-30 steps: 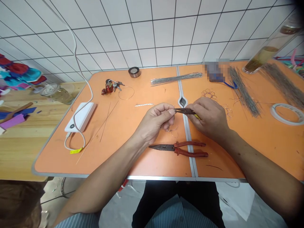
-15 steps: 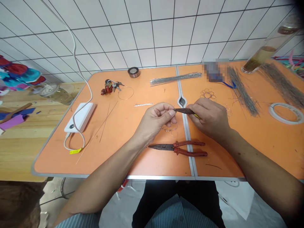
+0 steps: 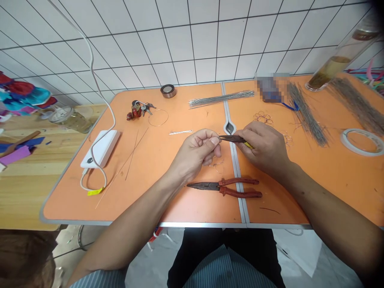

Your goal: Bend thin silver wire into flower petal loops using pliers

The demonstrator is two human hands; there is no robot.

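Note:
My right hand (image 3: 262, 144) is wrapped round a pair of pliers (image 3: 232, 139) with dark, narrow jaws and a bit of yellow handle showing. The jaws point left and reach the fingertips of my left hand (image 3: 204, 148). Thumb and forefinger of that hand are pinched on a thin wire, mostly hidden by the fingers. Fine wire loops (image 3: 220, 164) show just below; I cannot tell whether they hang from the hand or lie on the table. Closer to me lie red-handled long-nose pliers (image 3: 225, 188), jaws to the left.
Wire bundles (image 3: 222, 99) lie at the back and right, near a wire flower (image 3: 263, 117) and a white ring (image 3: 363, 142). A glass bottle (image 3: 330, 72) stands back right. On the left are a white power bank (image 3: 100, 149) with cable, keys (image 3: 145, 108), and a tape roll (image 3: 168, 91).
The pliers' jaws have shifted very slightly at my left fingertips, and the left fingers have curled a little. Both hands stay in nearly the same place.

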